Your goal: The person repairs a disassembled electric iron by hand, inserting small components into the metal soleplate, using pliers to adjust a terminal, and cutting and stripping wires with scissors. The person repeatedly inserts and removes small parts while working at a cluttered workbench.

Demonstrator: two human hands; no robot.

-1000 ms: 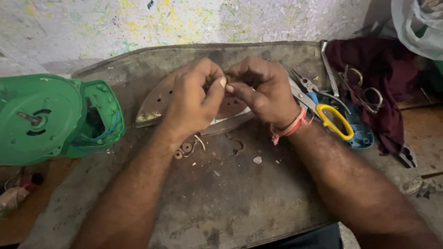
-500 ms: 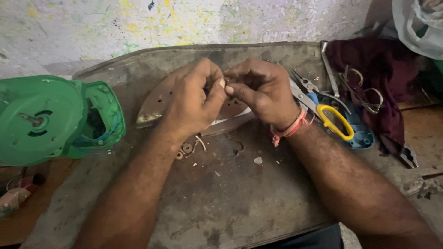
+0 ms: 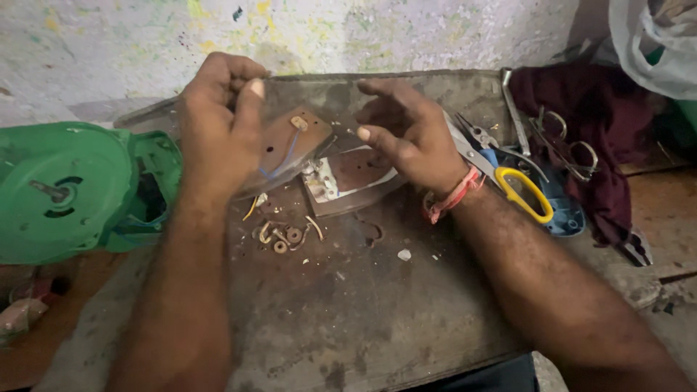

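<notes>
your left hand (image 3: 218, 123), upper left of centre in the frame, grasps a brown flat plate (image 3: 290, 145) by its edge, fingers clenched over it, tilting it up off the surface (image 3: 363, 312). a blue wire (image 3: 279, 163) runs across the plate's face and a small pale fitting (image 3: 298, 123) sits near its upper edge. your right hand (image 3: 406, 134), right of centre, is released: fingers spread and curled, holding nothing, hovering just above a second pointed metal plate (image 3: 356, 178) that lies flat on the surface, with a white terminal block (image 3: 321, 181) at its left end.

judgement: the work stands at a separating stage, the upper plate lifted off the lower one while the wire links them. the next move calls for a steady left-hand hold and the free right hand brought to the wire or the fitting, without straining the wire.

below the plates, centre of the frame, loose washers and wire offcuts (image 3: 283, 236) lie scattered on the surface. right of your right wrist, which wears a red band (image 3: 450, 199), lie yellow-handled scissors (image 3: 519, 192) and pliers (image 3: 475, 138). a dark red cloth (image 3: 595, 123) lies at upper right. a green plastic housing (image 3: 69, 189) sits at the left edge.
</notes>
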